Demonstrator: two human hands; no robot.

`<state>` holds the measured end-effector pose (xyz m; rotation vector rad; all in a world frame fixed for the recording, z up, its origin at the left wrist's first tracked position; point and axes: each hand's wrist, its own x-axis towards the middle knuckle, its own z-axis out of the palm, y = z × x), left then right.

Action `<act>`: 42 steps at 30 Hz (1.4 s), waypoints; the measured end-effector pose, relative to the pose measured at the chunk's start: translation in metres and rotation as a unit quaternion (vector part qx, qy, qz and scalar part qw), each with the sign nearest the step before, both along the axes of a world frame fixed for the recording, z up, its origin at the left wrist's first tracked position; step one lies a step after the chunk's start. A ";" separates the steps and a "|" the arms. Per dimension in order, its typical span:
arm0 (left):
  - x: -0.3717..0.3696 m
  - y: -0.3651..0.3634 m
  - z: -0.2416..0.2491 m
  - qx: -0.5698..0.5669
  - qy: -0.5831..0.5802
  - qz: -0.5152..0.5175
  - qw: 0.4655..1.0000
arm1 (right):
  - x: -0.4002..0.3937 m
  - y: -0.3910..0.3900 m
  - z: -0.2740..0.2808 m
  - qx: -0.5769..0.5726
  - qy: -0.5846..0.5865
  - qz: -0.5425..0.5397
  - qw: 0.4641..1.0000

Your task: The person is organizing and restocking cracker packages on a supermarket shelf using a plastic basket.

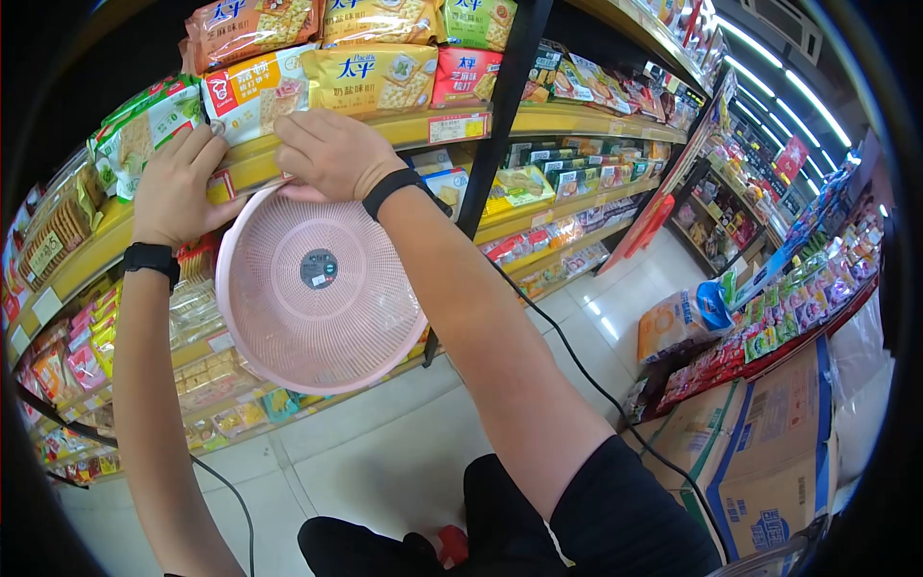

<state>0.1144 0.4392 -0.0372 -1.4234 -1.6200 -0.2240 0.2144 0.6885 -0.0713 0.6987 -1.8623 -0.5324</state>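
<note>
A round pink plastic basket (322,288) with a dark label inside hangs tilted in front of the shelf. My right hand (332,154), with a black band at the wrist, has its fingers curled at the basket's upper rim, by the shelf edge. To its left, my left hand (185,183), with a black watch, is bent against the yellow shelf edge (252,162), its thumb towards the rim; its fingertips are near a white and orange cracker pack (255,94). A green and white pack (149,130) lies left of that, and a yellow pack (370,79) is above my right hand.
Lower shelves hold more packs (524,188). Cardboard boxes (769,462) and a rack of small packets (788,308) stand at the right. A black cable (577,361) crosses beside my right arm. Tiled floor (375,452) shows below the basket.
</note>
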 end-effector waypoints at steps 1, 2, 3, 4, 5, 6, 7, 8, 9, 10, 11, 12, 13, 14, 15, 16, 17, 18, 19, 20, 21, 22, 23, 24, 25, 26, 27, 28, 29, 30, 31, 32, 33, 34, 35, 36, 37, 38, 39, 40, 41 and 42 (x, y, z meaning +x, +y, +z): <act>-0.001 -0.001 0.000 0.000 -0.002 0.005 1.000 | -0.001 -0.001 0.001 0.000 0.000 -0.003 1.000; -0.001 0.000 0.000 0.001 -0.006 0.008 1.000 | -0.002 -0.001 0.002 0.000 0.001 -0.002 1.000; -0.001 0.000 0.001 0.001 -0.006 0.008 1.000 | -0.002 -0.001 0.003 -0.002 0.005 0.006 1.000; 0.000 0.000 0.000 -0.001 -0.005 0.006 1.000 | -0.002 -0.001 0.001 -0.006 0.007 0.012 1.000; 0.000 0.000 0.000 -0.002 -0.003 0.006 1.000 | -0.001 -0.001 0.000 -0.006 0.006 0.012 1.000; 0.000 0.001 0.000 -0.002 -0.003 0.006 1.000 | 0.001 -0.001 0.000 -0.004 0.003 0.004 1.000; -0.001 0.000 -0.001 -0.002 -0.003 0.006 1.000 | -0.001 -0.002 0.002 -0.001 0.001 -0.002 1.000; -0.002 0.000 -0.001 -0.002 -0.004 0.005 1.000 | -0.001 -0.003 0.003 -0.001 0.003 -0.001 1.000; -0.002 0.000 0.000 -0.002 -0.004 0.005 1.000 | -0.001 -0.003 0.002 -0.004 0.003 0.003 1.000; -0.002 0.000 0.000 0.000 -0.008 0.000 1.000 | 0.000 -0.002 0.001 -0.007 0.003 0.006 1.000; -0.002 0.000 -0.001 0.001 -0.012 -0.004 1.000 | 0.001 -0.002 0.001 -0.007 0.002 0.005 1.000; -0.002 0.001 -0.001 0.001 -0.012 -0.004 1.000 | 0.001 -0.001 0.001 -0.005 0.004 0.001 1.000; -0.002 0.001 -0.002 0.004 -0.013 -0.007 1.000 | 0.000 -0.002 0.001 -0.003 0.005 -0.001 1.000; -0.002 0.000 -0.001 0.007 -0.013 -0.011 1.000 | -0.001 -0.003 0.002 -0.002 0.006 0.000 1.000; -0.002 0.000 -0.001 0.008 -0.013 -0.011 1.000 | 0.000 -0.002 0.002 -0.002 0.006 0.001 1.000; -0.002 0.000 0.000 0.007 -0.010 -0.010 1.000 | 0.000 -0.002 0.001 -0.003 0.005 0.002 1.000; -0.002 0.001 -0.001 0.006 -0.009 -0.010 1.000 | 0.001 -0.001 0.001 -0.003 0.004 0.001 1.000; -0.002 0.000 -0.002 0.005 -0.010 -0.009 1.000 | -0.001 -0.002 0.001 -0.003 0.004 0.004 1.000; -0.002 0.001 -0.001 0.009 -0.009 -0.015 1.000 | -0.001 -0.001 0.002 -0.001 0.005 0.006 1.000; -0.002 0.001 -0.001 0.013 -0.008 -0.020 1.000 | -0.002 -0.002 0.002 -0.001 0.006 0.008 1.000; -0.003 0.000 -0.001 0.013 -0.008 -0.019 1.000 | -0.001 -0.001 0.002 0.006 0.008 0.000 1.000; -0.004 -0.001 0.000 0.003 -0.005 -0.005 1.000 | -0.001 0.000 0.002 0.013 0.010 -0.007 1.000; -0.004 -0.001 0.000 -0.007 -0.004 0.009 1.000 | 0.000 0.000 0.001 0.013 0.009 -0.008 1.000; -0.003 -0.001 -0.001 -0.007 -0.005 0.008 1.000 | -0.001 -0.001 0.001 0.013 0.011 -0.008 1.000; -0.002 0.000 -0.001 -0.002 -0.003 0.003 1.000 | -0.001 -0.001 0.001 0.013 0.014 -0.007 1.000; -0.002 -0.001 0.000 0.003 0.000 -0.001 1.000 | -0.002 -0.001 0.002 0.014 0.015 -0.006 1.000; -0.002 -0.001 0.000 0.004 0.000 0.000 1.000 | -0.001 -0.001 0.002 0.014 0.011 -0.006 1.000; -0.002 -0.001 0.001 0.001 0.001 0.002 1.000 | -0.001 -0.001 0.002 0.013 0.008 -0.008 1.000; -0.001 -0.001 0.000 -0.001 0.002 0.005 1.000 | 0.000 0.000 0.002 0.013 0.007 -0.008 1.000; -0.001 -0.001 0.000 -0.002 0.001 0.005 1.000 | 0.000 -0.001 0.002 0.013 0.009 -0.009 1.000; -0.001 0.000 -0.001 0.004 0.004 -0.003 1.000 | 0.000 -0.001 0.002 0.014 0.011 -0.010 1.000; -0.001 0.000 0.000 0.010 0.008 -0.011 1.000 | -0.001 -0.001 0.003 0.014 0.013 -0.009 1.000; -0.003 0.000 0.001 0.011 0.010 -0.010 1.000 | -0.001 -0.001 0.003 0.013 0.010 -0.009 1.000; -0.004 -0.001 0.000 0.003 0.006 -0.004 1.000 | 0.000 -0.001 0.003 0.012 0.006 -0.009 1.000; -0.005 -0.001 0.000 -0.006 0.003 0.002 1.000 | 0.000 0.000 0.002 0.012 0.006 -0.010 1.000; -0.004 0.000 -0.002 -0.007 0.000 0.001 1.000 | 0.000 0.000 0.001 0.011 0.008 -0.010 1.000; -0.004 0.000 -0.001 -0.003 0.006 0.002 1.000 | -0.001 0.000 0.001 0.012 0.013 -0.009 1.000; -0.004 -0.001 -0.001 0.002 0.013 0.004 1.000 | -0.001 -0.001 0.001 0.012 0.013 -0.009 1.000; -0.004 -0.001 0.000 0.002 0.014 0.005 1.000 | -0.002 -0.001 0.001 0.011 0.013 -0.008 1.000; -0.003 -0.001 0.000 0.005 0.013 0.003 1.000 | -0.002 -0.001 0.001 0.011 0.012 -0.009 1.000; -0.003 0.000 -0.001 0.007 0.011 0.001 1.000 | -0.002 0.000 0.001 0.011 0.012 -0.010 1.000; -0.002 0.001 -0.001 0.007 0.010 0.000 1.000 | -0.002 0.000 0.000 0.010 0.015 -0.009 1.000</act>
